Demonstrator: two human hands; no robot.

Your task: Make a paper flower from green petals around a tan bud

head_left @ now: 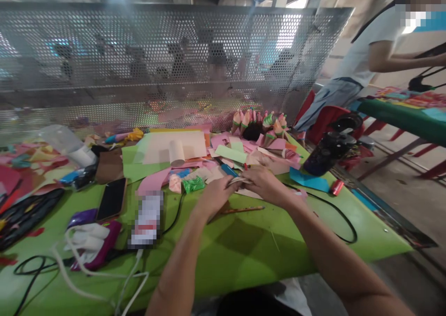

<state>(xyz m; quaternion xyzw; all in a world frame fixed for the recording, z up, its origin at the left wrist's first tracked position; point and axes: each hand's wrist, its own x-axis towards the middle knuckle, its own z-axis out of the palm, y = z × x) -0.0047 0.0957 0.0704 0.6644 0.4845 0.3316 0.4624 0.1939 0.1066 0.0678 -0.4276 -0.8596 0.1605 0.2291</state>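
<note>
Over the middle of the green table (299,255), my left hand (216,196) and my right hand (266,184) meet at the fingertips. Both are closed on a piece of folded beige paper (240,180). Its lower part is mostly hidden behind the hands. A patterned pencil (244,209) lies on the table just below them. Beyond my fingers are a blue pen-like item (229,170) and light green paper (231,154). Crumpled green wrapping (193,184) rests left of my left hand.
Paper ice-cream cones (277,128) cluster at the back, near a paper roll (177,153). On the left lie a dark phone (111,200), a magenta power strip (104,250) and white cables (87,295). A black bottle (327,153) stands right. A person (365,60) stands beyond.
</note>
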